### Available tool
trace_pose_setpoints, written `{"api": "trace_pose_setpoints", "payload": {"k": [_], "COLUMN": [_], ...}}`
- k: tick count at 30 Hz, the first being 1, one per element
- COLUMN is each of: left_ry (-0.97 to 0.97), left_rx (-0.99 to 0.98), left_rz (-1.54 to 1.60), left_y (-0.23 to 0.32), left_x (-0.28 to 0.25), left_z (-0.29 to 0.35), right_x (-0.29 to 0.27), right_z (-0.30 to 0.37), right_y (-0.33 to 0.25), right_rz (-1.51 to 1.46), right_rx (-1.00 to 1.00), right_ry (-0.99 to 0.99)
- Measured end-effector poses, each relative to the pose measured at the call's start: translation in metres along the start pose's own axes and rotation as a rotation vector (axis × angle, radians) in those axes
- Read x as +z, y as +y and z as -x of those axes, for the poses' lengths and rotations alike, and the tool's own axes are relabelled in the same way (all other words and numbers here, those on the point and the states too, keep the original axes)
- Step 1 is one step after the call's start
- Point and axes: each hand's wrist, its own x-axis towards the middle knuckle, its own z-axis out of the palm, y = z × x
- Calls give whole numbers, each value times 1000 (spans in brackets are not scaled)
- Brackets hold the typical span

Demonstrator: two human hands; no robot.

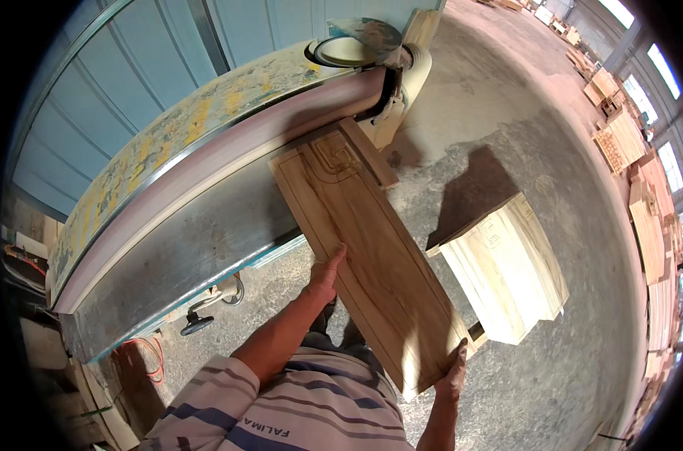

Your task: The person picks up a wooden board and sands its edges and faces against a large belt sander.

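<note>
Carved wooden panel point(364, 255) between both hands point(323, 278), far end against sanding belt point(229, 150).

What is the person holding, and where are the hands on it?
A long carved wooden panel. The left hand has its grip on the panel's left long edge, the right hand on its near end corner.
</note>
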Motion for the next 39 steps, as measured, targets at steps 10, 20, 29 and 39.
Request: {"api": "trace_pose_setpoints", "payload": {"k": [10,20,29,39], "left_ry": [93,132,144,165], "left_rx": [-107,-81,-57,-71], "left_rz": [-33,-35,-49,-45], "left_y": [15,22,34,35], "left_x": [20,21,17,17], "left_z": [-13,-21,-36,-36], "right_x": [7,25,45,49], "right_z": [-21,-22,-34,-33], "right_y": [2,-2,-1,-3], "right_rz": [99,11,79,61], "right_rx": [-70,-30,22,12], "right_ry": [107,146,209,195]}}
